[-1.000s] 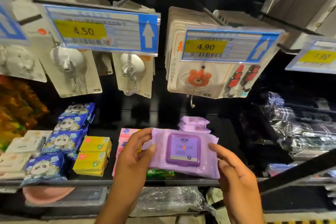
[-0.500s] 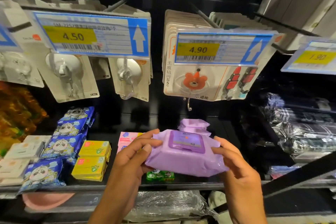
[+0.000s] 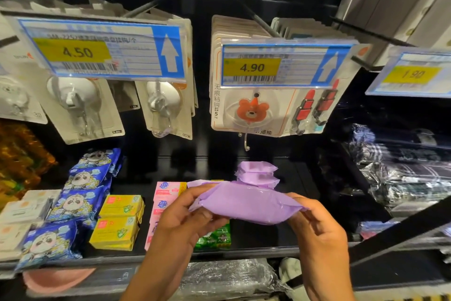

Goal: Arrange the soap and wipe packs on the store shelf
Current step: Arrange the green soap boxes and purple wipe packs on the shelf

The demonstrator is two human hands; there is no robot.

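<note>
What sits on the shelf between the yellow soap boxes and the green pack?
A row of pink packs, partly hidden by the left hand, as the head view shows.

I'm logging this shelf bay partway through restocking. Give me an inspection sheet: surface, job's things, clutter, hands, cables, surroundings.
Surface: black shelf, partly stocked, bare toward its right.
Job's things: purple wipe pack held above the shelf front, lid not in view; stacked purple packs behind it; pink soap packs, yellow soap boxes and blue panda packs in rows to the left; green pack below the held one.
Clutter: nothing seen.
Hands: left hand grips the pack's left end; right hand pinches its right end.
Cables: nothing seen.
Surroundings: hook cards hanging above, behind price tags; wrapped dark goods at right.
</note>
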